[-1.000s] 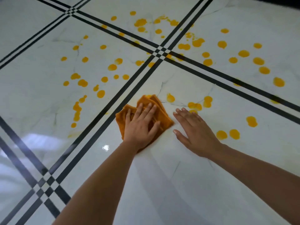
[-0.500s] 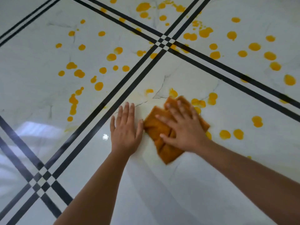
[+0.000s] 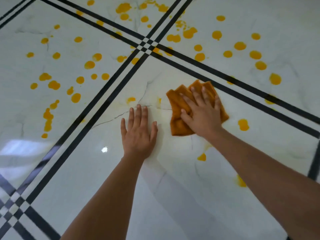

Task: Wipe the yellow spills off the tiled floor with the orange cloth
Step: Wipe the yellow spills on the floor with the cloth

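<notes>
The orange cloth (image 3: 178, 108) lies crumpled on the white tiled floor (image 3: 173, 187), right of centre. My right hand (image 3: 202, 113) presses flat on it with fingers spread and straight. My left hand (image 3: 138, 132) rests flat on the bare tile just left of the cloth, apart from it. Yellow spills (image 3: 76, 97) dot the tiles to the left, at the back and at the right. One yellow blob (image 3: 243, 124) sits just right of the cloth, and a small smear (image 3: 131, 99) lies ahead of my left hand.
Black double stripes (image 3: 107, 94) cross the floor and meet at a checkered junction (image 3: 147, 45) behind the hands. More yellow drops (image 3: 201, 157) lie near my right forearm. A second junction (image 3: 15, 201) shows at the lower left.
The cloth passed from under my left hand to under my right hand. My right hand has since pushed it right and forward over the spills by the cloth. The left hand settled flat on the tile.
</notes>
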Motion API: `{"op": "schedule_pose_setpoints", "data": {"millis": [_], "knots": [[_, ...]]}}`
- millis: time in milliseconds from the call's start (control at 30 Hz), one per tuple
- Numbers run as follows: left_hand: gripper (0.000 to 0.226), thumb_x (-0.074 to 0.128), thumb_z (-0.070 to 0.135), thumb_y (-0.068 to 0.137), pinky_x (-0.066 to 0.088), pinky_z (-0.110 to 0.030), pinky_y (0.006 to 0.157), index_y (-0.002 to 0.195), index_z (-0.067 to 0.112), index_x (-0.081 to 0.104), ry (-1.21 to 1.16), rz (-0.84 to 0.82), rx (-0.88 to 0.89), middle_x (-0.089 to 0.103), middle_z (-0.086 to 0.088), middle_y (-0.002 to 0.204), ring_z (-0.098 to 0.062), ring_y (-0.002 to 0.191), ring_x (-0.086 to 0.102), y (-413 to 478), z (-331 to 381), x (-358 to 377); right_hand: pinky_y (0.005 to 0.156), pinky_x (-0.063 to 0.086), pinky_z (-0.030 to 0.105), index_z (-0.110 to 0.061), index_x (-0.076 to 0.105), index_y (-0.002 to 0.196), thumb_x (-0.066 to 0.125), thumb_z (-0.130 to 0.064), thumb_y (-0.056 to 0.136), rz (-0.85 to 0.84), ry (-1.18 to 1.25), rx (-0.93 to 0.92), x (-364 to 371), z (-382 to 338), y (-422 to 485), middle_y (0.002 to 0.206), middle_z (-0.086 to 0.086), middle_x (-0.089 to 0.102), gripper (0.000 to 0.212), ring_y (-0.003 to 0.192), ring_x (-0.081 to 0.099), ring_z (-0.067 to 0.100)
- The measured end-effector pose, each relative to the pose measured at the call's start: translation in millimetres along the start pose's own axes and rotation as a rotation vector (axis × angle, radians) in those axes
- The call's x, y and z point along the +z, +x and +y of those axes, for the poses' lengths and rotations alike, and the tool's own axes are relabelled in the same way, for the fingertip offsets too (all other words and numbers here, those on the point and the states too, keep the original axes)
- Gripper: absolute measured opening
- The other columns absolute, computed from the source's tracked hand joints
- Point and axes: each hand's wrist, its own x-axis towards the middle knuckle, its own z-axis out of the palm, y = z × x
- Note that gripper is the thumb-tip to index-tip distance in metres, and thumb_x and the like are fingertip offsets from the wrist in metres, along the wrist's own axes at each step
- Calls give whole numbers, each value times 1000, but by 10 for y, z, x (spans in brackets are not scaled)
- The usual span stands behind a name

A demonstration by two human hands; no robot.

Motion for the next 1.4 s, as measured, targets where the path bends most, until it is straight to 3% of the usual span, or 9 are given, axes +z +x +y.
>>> {"op": "schedule_pose_setpoints", "data": {"millis": [167,300,400,500,667,867,1033,1200,1400], "knots": [[74,2,56,84,-10,-37,112,150,23,3,-25,9,-23,1,4,158,-14,144,-8,-86,201,63,106,21,60,-42,31,139,30,-55,84,-32,-40,-343,67,443,-691,151,-1,32,57,140,25,28],[74,2,58,84,-12,-37,111,150,23,1,-6,-20,32,-3,4,158,-13,144,-11,-269,259,90,109,5,61,-42,17,144,20,-60,89,-13,23,133,-5,400,-260,157,-2,12,58,144,4,28],[74,4,59,84,-11,-37,112,149,25,2,-20,-17,60,-2,4,158,-13,144,-10,-371,328,110,107,0,65,-43,11,145,19,-70,85,-38,32,53,45,236,-765,158,-1,3,66,144,-4,31],[72,5,60,85,-10,-39,113,149,26,2,-9,-21,109,0,4,158,-14,144,-9,-469,396,137,106,12,68,-46,13,143,12,-78,79,-79,-38,-130,41,460,-1361,157,1,16,71,143,9,33],[74,0,59,83,-12,-38,112,149,25,0,30,-62,201,-3,4,158,-14,144,-11,-646,581,202,108,-3,63,-44,7,145,22,-70,85,-60,23,237,-17,572,-903,158,-2,0,66,144,-6,29],[77,-3,59,80,-10,-38,113,149,26,0,20,-90,208,-3,6,158,-12,144,-9,-768,737,278,108,10,61,-47,16,142,21,-63,86,-113,-41,-289,18,1095,-1901,155,-6,16,58,144,9,23],[78,-3,58,81,-14,-35,112,149,21,-1,7,-92,189,-4,4,158,-11,144,-10,-856,878,346,110,-3,60,-45,10,144,18,-61,87,-35,65,233,-28,950,-1348,158,-6,6,59,145,-2,24],[77,-6,57,81,-15,-35,111,149,21,-2,64,-105,255,-3,4,158,-12,144,-10,-842,992,307,110,8,61,-47,26,140,24,-61,87,4,42,-5,78,859,-1869,154,-6,23,55,144,14,25],[64,7,49,94,-12,-38,112,150,20,0,94,-132,206,-2,2,158,-14,144,-9,-832,1235,262,109,-7,60,-47,10,144,19,-66,89,-13,102,260,11,855,-1371,158,-5,4,59,145,-4,26]]}}
